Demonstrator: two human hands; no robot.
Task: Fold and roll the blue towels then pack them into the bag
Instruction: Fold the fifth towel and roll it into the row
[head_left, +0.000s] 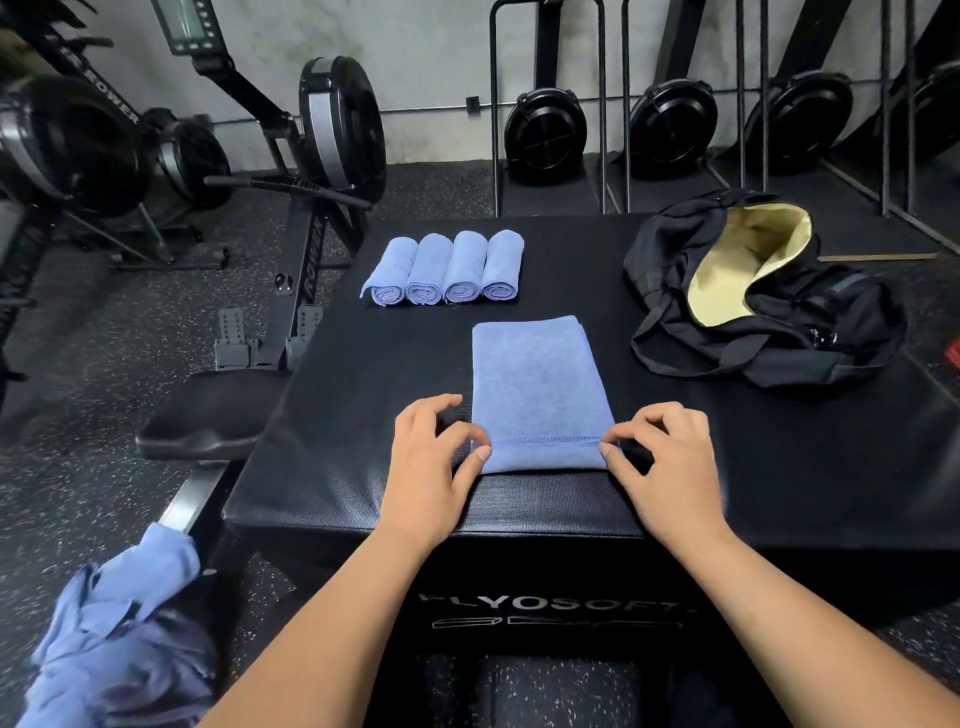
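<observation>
room: gym w/ dark speckled rubber floor (104, 338), pale wall at the back.
tabletop (363, 364): black padded plyo box; pale lettering on its near face, partly cut off.
loose towels (119, 634): crumpled blue heap at lower left, off the tabletop, closest to the camera; can't tell what it rests on.
left grip (431, 467): fingers curled, thumb + index pinching the near-left corner of the folded towel (540, 384).
right grip (670, 467): same pose, thumb + index pinching the near-right corner.
folded towel: blue, long rectangle lying flat mid-tabletop; near end turned over in a narrow fold, stitched hem showing btwn the two hands.
rower seat (208, 415): black, just left of the box, on a metal rail.
rolled towels (447, 270): four blue rolls side by side, touching, beyond the folded towel + a bit left, spiral ends facing the camera.
bag (670, 249): black duffel on the far right of the tabletop, well apart from the rolls, mouth open, cream lining (748, 260) showing, straps trailing toward the near side.
background: rowing machine (332, 119) at far left, more black flywheels (545, 135) stood up along the wall.
</observation>
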